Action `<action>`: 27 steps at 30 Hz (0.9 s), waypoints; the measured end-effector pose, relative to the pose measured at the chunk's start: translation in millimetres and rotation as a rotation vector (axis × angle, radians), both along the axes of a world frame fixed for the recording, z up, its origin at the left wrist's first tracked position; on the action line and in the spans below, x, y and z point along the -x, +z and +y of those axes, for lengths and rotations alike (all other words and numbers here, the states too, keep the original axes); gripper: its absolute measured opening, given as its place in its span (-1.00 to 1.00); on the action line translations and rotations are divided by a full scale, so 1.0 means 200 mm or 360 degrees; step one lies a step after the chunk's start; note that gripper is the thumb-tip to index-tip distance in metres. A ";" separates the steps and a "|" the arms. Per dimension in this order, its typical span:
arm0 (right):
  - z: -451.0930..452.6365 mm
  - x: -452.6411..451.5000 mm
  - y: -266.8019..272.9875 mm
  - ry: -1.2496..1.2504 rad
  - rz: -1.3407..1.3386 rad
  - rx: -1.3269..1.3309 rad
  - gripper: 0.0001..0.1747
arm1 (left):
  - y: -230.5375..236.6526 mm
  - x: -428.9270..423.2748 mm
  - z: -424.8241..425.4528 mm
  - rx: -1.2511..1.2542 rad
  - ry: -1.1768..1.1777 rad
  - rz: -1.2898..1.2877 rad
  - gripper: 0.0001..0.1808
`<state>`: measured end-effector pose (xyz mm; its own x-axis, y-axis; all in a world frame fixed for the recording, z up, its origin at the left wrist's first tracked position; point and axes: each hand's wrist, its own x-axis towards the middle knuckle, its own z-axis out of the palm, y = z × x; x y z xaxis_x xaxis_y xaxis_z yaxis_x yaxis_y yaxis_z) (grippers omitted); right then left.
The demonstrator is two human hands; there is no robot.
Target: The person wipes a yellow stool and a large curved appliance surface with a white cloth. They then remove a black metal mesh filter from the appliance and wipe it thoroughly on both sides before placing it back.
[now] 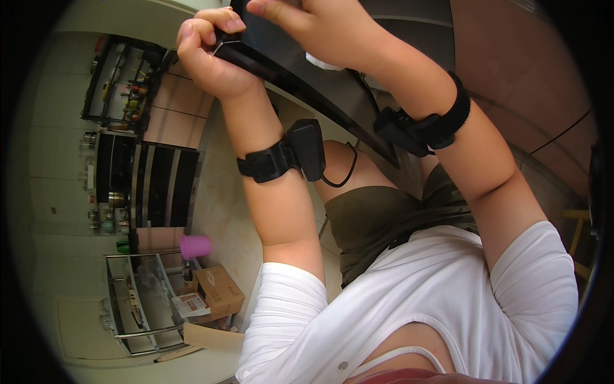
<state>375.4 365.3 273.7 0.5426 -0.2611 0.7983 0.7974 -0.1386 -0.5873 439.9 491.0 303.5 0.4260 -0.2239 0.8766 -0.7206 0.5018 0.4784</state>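
Observation:
My left hand [211, 53] is closed around the near corner of a dark flat panel [273, 36], which looks like an appliance door. The panel's glossy black edge [307, 98] slants down towards my knees. Over its face is my right hand [326, 29], thumb pointing left, with its fingertips cut off by the top of the view. From under the right palm pokes part of a white cloth [324, 62]; the rest is hidden. Each forearm wears a black strap with a boxy device, the left device [307, 150] and the right device [403, 129].
Reddish-brown panels [523, 62] rise on the right, near a yellow stool-like frame [578, 225]. Across the tiled floor [220, 192] on the left are a kitchen counter [175, 127], a pink bucket [195, 246], a cardboard box [218, 293] and a metal rack [136, 336].

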 end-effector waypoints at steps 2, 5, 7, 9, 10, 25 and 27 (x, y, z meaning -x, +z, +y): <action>-0.01 0.00 -0.01 0.0027 -0.0088 -0.0139 -0.85 | 0.00 0.00 0.00 0.0002 -0.0002 -0.0026 -0.75; -0.02 0.07 0.01 0.0174 0.0159 -0.0064 -0.86 | 0.00 0.00 0.01 0.0024 0.0004 -0.0022 -0.75; 0.02 -0.02 -0.06 0.0074 0.0038 0.0035 -0.77 | 0.00 0.00 -0.01 0.0036 -0.0011 -0.0050 -0.73; 0.03 -0.04 -0.11 0.0008 0.0051 0.0069 -0.72 | 0.01 0.00 -0.01 0.0030 0.0005 -0.0063 -0.74; 0.04 -0.02 -0.12 -0.0012 0.0124 0.0057 -0.72 | 0.01 0.00 -0.01 0.0028 0.0017 -0.0068 -0.74; 0.12 -0.01 -0.13 -0.0028 -0.0251 -0.0070 -0.80 | 0.01 0.03 -0.05 0.0048 0.0104 -0.0006 -0.72; 0.13 0.06 -0.12 0.0035 -0.0107 -0.0080 -0.82 | 0.02 0.04 -0.05 0.0039 0.0145 -0.0043 -0.73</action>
<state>363.6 391.7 248.8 0.4943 -0.2901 0.8195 0.8379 -0.0923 -0.5380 432.2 481.4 306.8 0.4198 -0.1636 0.8927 -0.7763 0.4448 0.4466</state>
